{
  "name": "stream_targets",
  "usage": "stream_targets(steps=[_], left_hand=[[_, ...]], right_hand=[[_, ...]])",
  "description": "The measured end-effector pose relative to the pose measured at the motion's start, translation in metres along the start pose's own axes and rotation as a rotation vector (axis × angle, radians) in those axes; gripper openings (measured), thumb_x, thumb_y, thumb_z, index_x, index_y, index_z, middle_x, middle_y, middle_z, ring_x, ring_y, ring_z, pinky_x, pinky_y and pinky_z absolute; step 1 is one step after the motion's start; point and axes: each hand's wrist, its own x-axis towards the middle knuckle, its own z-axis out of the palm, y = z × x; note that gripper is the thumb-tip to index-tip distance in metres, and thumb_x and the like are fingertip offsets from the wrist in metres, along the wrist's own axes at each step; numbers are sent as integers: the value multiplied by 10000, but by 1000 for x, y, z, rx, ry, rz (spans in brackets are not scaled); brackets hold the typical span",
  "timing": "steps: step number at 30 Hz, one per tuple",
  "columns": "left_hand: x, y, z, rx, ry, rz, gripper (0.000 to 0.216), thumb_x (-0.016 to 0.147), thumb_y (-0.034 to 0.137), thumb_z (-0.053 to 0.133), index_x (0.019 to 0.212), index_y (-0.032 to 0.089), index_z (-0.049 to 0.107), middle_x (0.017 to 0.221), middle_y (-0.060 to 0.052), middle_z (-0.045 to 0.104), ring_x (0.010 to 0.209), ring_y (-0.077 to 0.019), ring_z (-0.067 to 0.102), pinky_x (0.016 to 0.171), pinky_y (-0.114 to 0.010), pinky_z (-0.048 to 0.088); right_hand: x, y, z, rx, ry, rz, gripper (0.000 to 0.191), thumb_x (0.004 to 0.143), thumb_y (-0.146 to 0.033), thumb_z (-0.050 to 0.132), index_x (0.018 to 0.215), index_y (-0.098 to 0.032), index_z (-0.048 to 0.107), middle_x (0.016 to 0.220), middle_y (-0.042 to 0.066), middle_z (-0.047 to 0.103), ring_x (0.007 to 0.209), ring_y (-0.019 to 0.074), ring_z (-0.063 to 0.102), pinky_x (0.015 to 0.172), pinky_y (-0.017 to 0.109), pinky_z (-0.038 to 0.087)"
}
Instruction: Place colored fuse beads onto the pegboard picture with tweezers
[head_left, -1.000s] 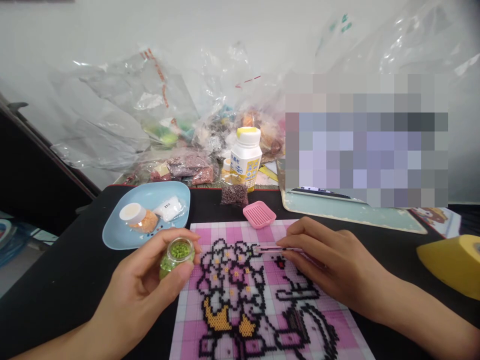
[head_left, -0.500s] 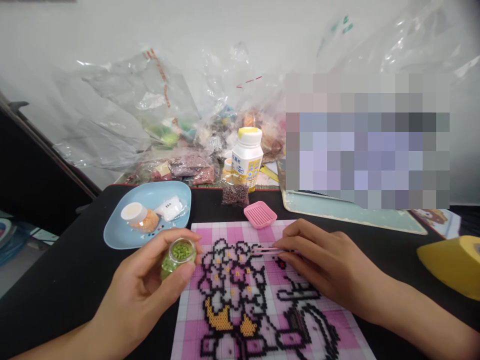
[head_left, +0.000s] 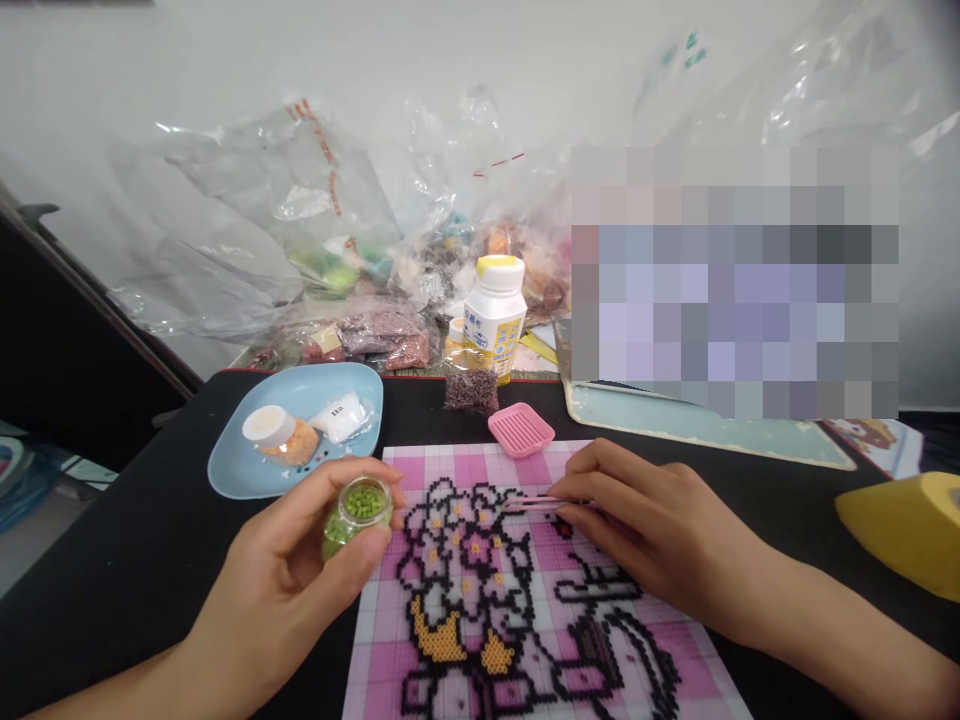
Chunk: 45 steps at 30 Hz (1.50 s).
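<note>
Your left hand [head_left: 292, 575] cups an open jar [head_left: 339, 530] of green beads [head_left: 366, 499] by the left edge of the board [head_left: 450, 460]. Your right hand [head_left: 660, 535] pinches tweezers [head_left: 536, 503] over the board. Left of the board sits a blue plate [head_left: 225, 455]; at its far edge, a pink dish [head_left: 521, 430].

Table [head_left: 142, 540]: black, red back edge
Left: blue plate [head_left: 277, 385]
Centre: checked pegboard [head_left: 382, 635]
Pegboard's far edge: pink dish [head_left: 521, 430]
Beyond dish: bead bag [head_left: 471, 388]
Right: yellow object [head_left: 900, 540]
Back right: pale board [head_left: 697, 425]

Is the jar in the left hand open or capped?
Open: the jar in the left hand has no lid on, and green beads show inside its uncovered rim.
</note>
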Motion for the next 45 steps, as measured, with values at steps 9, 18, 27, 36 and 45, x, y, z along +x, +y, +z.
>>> stream_targets(steps=[9, 18, 27, 36, 45], left_hand=[[0, 1, 1, -7, 3, -19, 123, 798, 343, 618, 898, 300, 674, 768, 42, 636, 684, -106, 563, 629, -147, 470], [-1, 2, 1, 4, 3, -28, 129, 798, 339, 606, 907, 300, 661, 771, 52, 643, 705, -111, 572, 654, -160, 469], [-1, 0, 0, -3, 10, -37, 138, 792, 302, 601, 912, 276, 664, 780, 35, 652, 709, -128, 583, 648, -181, 480], [0, -2, -2, -15, -15, -5, 159, 804, 357, 629, 929, 269, 675, 779, 3, 653, 699, -148, 591, 624, -193, 493], [-1, -2, -1, -19, -13, 2, 138, 812, 340, 622, 931, 291, 670, 785, 29, 652, 714, -122, 583, 646, -154, 485]], right_hand=[[0, 0, 1, -1, 9, 7, 130, 968, -231, 452, 1060, -213, 542, 928, 24, 569, 654, 104, 568, 503, 247, 412], [1, 0, -1, -8, 25, 5, 136, 969, -236, 449, 1062, -206, 543, 922, 33, 571, 685, 111, 584, 519, 243, 425], [1, -2, 0, -22, 18, 6, 161, 966, -238, 446, 1058, -195, 571, 922, 45, 584, 681, 117, 606, 531, 239, 439], [4, -2, -2, -23, 12, -9, 194, 971, -240, 425, 1022, -175, 600, 895, 57, 607, 687, 116, 611, 551, 224, 465], [4, -3, -1, 14, 6, -1, 179, 969, -235, 439, 1031, -176, 596, 906, 53, 599, 699, 113, 613, 568, 228, 475]])
